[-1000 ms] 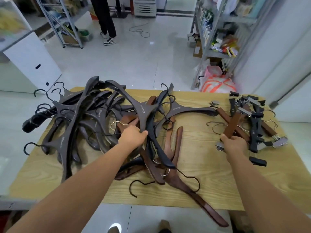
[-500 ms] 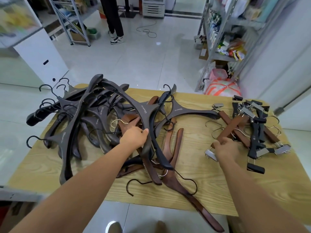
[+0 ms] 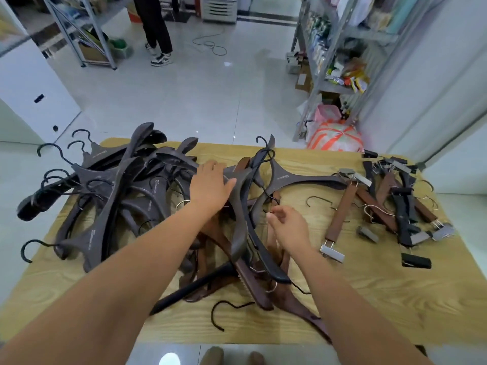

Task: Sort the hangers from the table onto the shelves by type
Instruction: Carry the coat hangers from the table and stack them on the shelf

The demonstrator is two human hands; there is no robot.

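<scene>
A head-worn view looked down on a wooden table [image 3: 395,299] strewn with hangers. The left hand [image 3: 210,187] lay flat on a tangled heap of dark coat hangers [image 3: 118,196] that filled the table's left and middle, its grip wide and holding nothing. The right hand [image 3: 290,229] hovered over the middle, fingers loosely curled beside a thin black hook [image 3: 275,198]; whether its grip held the wire could not be told. Clip hangers [image 3: 403,206] lay apart at the right.

The sound way seemed to be steadying the heap with the flat hand while freeing one hanger — lifting it upward, since the hooks interlocked. Several hooks overhung the table's left edge and a brown hanger [image 3: 297,308] jutted past the near edge, so a sideways drag risked spills. Open floor lay beyond the far edge toward metal shelves [image 3: 329,85] — a person [image 3: 155,27] stood well off.
</scene>
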